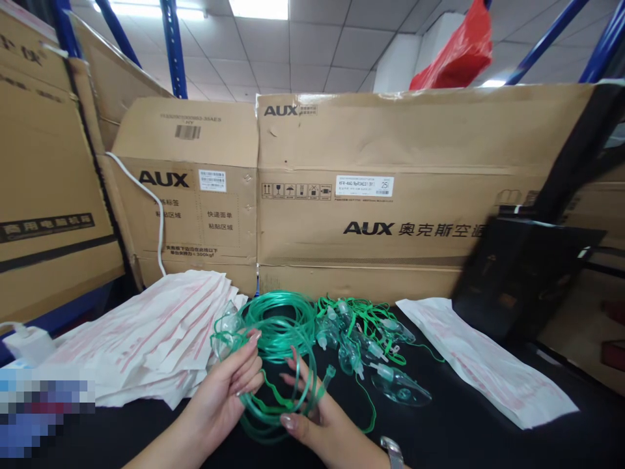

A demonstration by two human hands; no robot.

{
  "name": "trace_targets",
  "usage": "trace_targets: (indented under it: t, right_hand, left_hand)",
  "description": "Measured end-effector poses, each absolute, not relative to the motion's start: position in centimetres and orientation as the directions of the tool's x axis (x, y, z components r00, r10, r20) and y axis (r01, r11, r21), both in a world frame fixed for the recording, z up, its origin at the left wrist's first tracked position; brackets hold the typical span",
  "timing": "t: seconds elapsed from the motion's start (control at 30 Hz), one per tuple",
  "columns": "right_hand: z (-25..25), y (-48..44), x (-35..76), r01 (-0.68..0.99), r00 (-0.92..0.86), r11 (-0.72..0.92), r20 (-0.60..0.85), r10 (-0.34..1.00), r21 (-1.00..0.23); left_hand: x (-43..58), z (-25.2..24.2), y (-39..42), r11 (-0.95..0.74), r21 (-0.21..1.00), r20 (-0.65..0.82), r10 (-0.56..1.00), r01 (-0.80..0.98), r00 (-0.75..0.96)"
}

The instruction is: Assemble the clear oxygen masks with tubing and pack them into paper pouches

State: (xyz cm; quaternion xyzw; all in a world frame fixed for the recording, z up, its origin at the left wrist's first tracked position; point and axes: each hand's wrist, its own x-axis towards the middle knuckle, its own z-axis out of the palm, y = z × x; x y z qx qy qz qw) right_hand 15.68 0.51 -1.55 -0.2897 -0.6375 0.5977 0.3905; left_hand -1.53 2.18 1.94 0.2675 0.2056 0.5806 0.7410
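Note:
My left hand (233, 385) is closed, thumb and fingertips pinched at a clear oxygen mask (228, 324) with a green elastic strap; what exactly lies between the fingertips is partly hidden. My right hand (319, 413) curls around a loop of green oxygen tubing (266, 426), with a tube connector (329, 372) sticking up beside its fingers. The loop hangs between both hands, and a green strap dangles across it. Just behind them lies a larger coil of green tubing (280, 303). Several more masks (349, 355) with tangled green straps rest to its right.
White paper pouches (146, 332) are stacked at the left, and a single pouch (488, 358) lies at the right. AUX cardboard boxes (317, 146) wall off the back of the black table (400, 430). A black box (517, 273) stands back right; a white plug (29, 345) sits far left.

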Motion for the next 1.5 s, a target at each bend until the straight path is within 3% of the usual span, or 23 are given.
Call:
trace_targets:
  t: [0.13, 0.23, 0.37, 0.47, 0.6, 0.8, 1.13, 1.23, 1.37, 1.5]
  right_hand:
    - [-1.5, 0.7, 15.4, -0.228, -0.526, -0.112, 0.026, 0.850, -0.967]
    - [-1.1, 0.9, 15.4, -0.293, -0.495, -0.197, -0.028, 0.868, -0.936]
    - [-1.2, 1.5, 15.7, -0.259, -0.392, -0.023, 0.083, 0.916, -0.966]
    - [-1.3, 1.9, 16.0, -0.080, -0.286, 0.178, 0.194, 0.938, -0.981]
    - [-1.1, 1.8, 16.3, 0.099, -0.193, 0.258, 0.236, 0.952, -0.961]
    - [-0.4, 1.2, 16.2, 0.089, -0.215, 0.244, 0.220, 0.951, -0.966]
    - [0.8, 0.3, 16.5, 0.058, -0.229, 0.411, 0.389, 0.892, -0.910]
    - [0.6, 0.5, 16.6, 0.076, -0.183, 0.429, 0.410, 0.893, -0.900]
    - [0.0, 0.8, 16.8, 0.061, -0.183, 0.434, 0.417, 0.890, -0.899]
    - [-0.1, 1.0, 16.8, 0.100, -0.220, 0.452, 0.424, 0.879, -0.886]
  left_hand:
    - [-0.9, 1.5, 1.8, 0.211, 0.697, 0.005, 0.955, -0.685, 0.298]
    - [-0.5, 1.3, 1.6, 0.167, 0.743, 0.026, 0.961, -0.649, 0.277]
    - [-0.2, 1.1, 1.6, 0.076, 0.783, 0.026, 0.988, -0.617, 0.155]
    - [-0.3, 0.8, 1.9, 0.040, 0.798, 0.016, 0.996, -0.602, 0.088]
    - [-0.4, 0.7, 2.1, 0.072, 0.783, -0.046, 0.997, -0.618, 0.057]
    - [-0.5, 0.6, 1.8, 0.078, 0.844, -0.036, 0.995, -0.530, 0.090]
    - [-1.0, 0.5, 2.2, -0.161, 0.954, 0.125, 0.980, -0.253, -0.152]
    - [-0.8, 0.6, 2.1, -0.149, 0.933, 0.111, 0.985, -0.326, -0.130]
    - [-0.4, 0.7, 1.8, -0.015, 0.873, 0.031, 0.999, -0.488, 0.026]
    - [-0.3, 0.9, 1.8, 0.007, 0.832, -0.007, 1.000, -0.555, 0.003]
